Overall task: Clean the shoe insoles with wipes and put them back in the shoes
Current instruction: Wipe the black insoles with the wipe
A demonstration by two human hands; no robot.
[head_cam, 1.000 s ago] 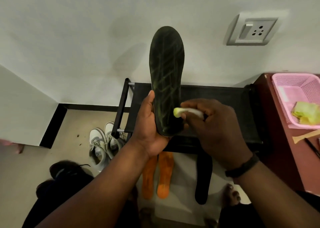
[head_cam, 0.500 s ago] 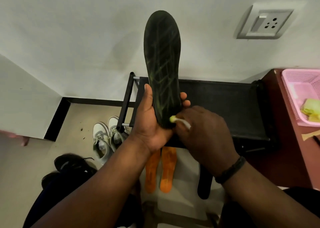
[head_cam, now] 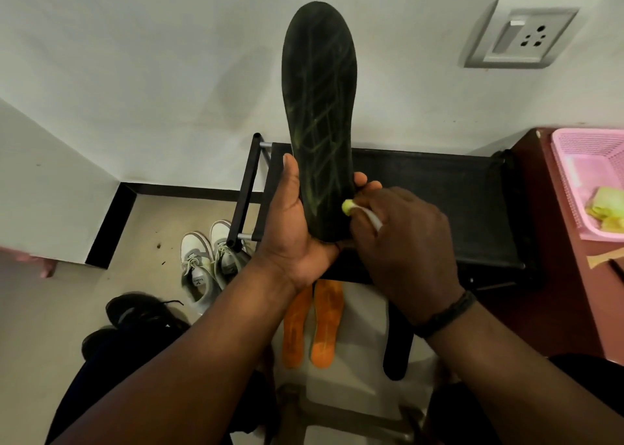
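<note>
A black insole (head_cam: 319, 114) with faint yellow-green lines stands upright in front of the wall. My left hand (head_cam: 297, 228) grips its heel end, thumb on the left edge and fingertips showing on the right. My right hand (head_cam: 405, 242) pinches a folded wipe (head_cam: 358, 210), whitish with a yellow-green tip, against the insole's lower right edge. Two orange insoles (head_cam: 314, 323) and another black insole (head_cam: 396, 350) lie on the floor below my hands. White sneakers (head_cam: 209, 262) and black shoes (head_cam: 141, 313) sit on the floor to the left.
A black shoe rack (head_cam: 432, 201) stands against the wall behind my hands. At the right, a pink basket (head_cam: 574, 161) with used yellow-green wipes sits on a dark red table (head_cam: 560, 292). A wall socket (head_cam: 520, 36) is at upper right.
The insole has been lifted a little higher in view. My right hand with the wipe slid down toward the heel, then sits at the lower right edge.
</note>
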